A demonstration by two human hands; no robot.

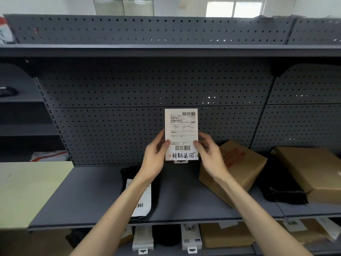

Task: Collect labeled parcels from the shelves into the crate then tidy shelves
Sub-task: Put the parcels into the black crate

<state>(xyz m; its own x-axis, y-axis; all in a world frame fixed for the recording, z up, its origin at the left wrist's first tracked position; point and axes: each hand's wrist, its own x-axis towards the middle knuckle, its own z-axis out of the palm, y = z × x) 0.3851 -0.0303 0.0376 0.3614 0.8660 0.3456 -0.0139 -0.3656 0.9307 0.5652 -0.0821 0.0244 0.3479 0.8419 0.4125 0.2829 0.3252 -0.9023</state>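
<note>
I see the lower shelf (230, 250) nearest me, crowded with boxed goods, so a dropped parcel could fall among them and go missing. Above it, on the middle shelf (103, 200), a black bagged parcel (142, 196) lies under my left forearm; lowering that arm carelessly could sweep it off the front edge. My left hand (155, 154) and right hand (208, 150) each hold a closed grip on the side edges of the white labeled parcel (181, 133), thumbs on its face, holding it upright before the pegboard (110, 126). Only its lower half is held, so it may tip. No crate is in view
</note>
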